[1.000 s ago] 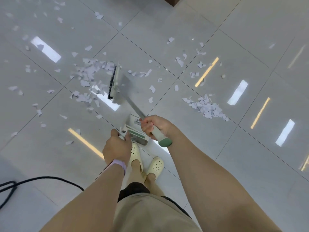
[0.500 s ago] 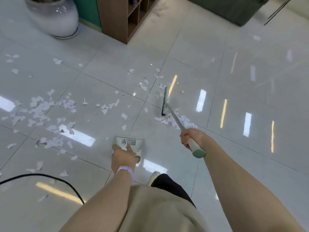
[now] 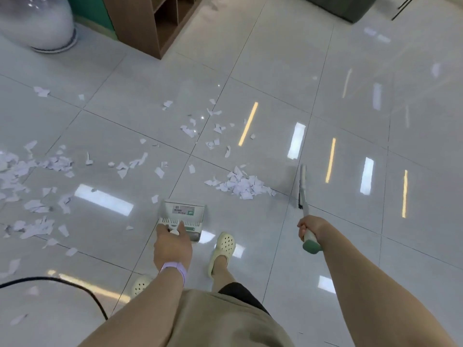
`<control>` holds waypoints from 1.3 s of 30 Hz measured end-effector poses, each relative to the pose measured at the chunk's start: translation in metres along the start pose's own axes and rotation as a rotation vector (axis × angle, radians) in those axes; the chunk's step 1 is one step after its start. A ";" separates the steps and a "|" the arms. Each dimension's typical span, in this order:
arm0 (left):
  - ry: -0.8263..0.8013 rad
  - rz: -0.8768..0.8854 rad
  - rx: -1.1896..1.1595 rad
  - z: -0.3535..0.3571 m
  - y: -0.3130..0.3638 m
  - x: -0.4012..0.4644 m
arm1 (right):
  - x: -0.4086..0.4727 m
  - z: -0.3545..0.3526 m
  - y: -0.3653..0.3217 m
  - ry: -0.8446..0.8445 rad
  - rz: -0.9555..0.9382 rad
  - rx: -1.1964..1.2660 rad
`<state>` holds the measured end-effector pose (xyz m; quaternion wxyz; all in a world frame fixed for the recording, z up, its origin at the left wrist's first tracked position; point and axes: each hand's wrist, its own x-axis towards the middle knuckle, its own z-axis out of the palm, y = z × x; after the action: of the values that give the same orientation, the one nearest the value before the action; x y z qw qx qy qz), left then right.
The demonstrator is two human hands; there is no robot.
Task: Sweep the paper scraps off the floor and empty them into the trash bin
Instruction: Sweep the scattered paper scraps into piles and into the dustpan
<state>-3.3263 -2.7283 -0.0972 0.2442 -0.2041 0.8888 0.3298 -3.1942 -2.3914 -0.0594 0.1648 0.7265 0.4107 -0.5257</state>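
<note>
The dustpan (image 3: pixel 184 211) has a white sticker with print on it, too small to read.

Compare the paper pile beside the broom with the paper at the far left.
The pile by the broom is tight and heaped; the paper at the far left is spread loosely. The pile lies ahead and right of the dustpan; the left paper lies farther away from it. Both are white torn scraps on the floor, not yet collected.

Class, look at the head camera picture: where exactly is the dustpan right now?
The dustpan sits low in the middle of the view, its handle held by the left hand, just left of the paper pile.
</note>
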 end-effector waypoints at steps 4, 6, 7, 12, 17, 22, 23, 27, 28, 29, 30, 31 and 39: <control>0.056 -0.022 0.040 0.032 0.027 -0.014 | 0.031 0.003 -0.028 -0.054 0.027 -0.203; 0.066 -0.023 0.042 0.044 0.039 -0.026 | 0.033 0.024 -0.042 -0.147 0.033 -0.307; 0.065 -0.021 0.039 0.050 0.044 -0.031 | 0.029 0.039 -0.048 -0.204 0.039 -0.360; 0.077 -0.040 0.071 0.058 0.056 -0.041 | -0.015 0.122 -0.059 -0.410 -0.019 -0.561; 0.122 -0.088 0.135 0.038 0.044 -0.026 | -0.041 0.186 -0.079 -0.563 -0.010 -0.691; 0.181 -0.068 0.164 0.011 0.025 -0.014 | -0.039 0.199 -0.115 -0.774 0.164 -0.490; 0.177 -0.064 0.166 0.004 0.020 -0.010 | -0.035 0.196 -0.118 -0.817 0.214 -0.420; 0.172 -0.060 0.156 -0.021 0.003 0.010 | -0.034 0.182 -0.118 -0.920 0.232 -0.342; 0.163 -0.065 0.147 -0.024 0.001 0.012 | -0.035 0.179 -0.115 -0.925 0.210 -0.342; 0.150 -0.069 0.139 -0.024 0.000 0.011 | -0.037 0.174 -0.112 -0.921 0.189 -0.344; 0.135 -0.073 0.124 -0.022 0.001 0.009 | -0.037 0.168 -0.109 -0.910 0.166 -0.335; 0.123 -0.074 0.102 -0.018 0.004 0.006 | -0.037 0.160 -0.109 -0.896 0.152 -0.306; 0.156 -0.116 -0.118 0.026 0.048 -0.022 | -0.017 0.050 -0.130 -0.730 0.107 -0.094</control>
<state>-3.3261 -2.6729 -0.0784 0.1806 -0.2941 0.8708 0.3501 -3.3271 -2.3530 -0.0388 0.3608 0.5034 0.3097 -0.7214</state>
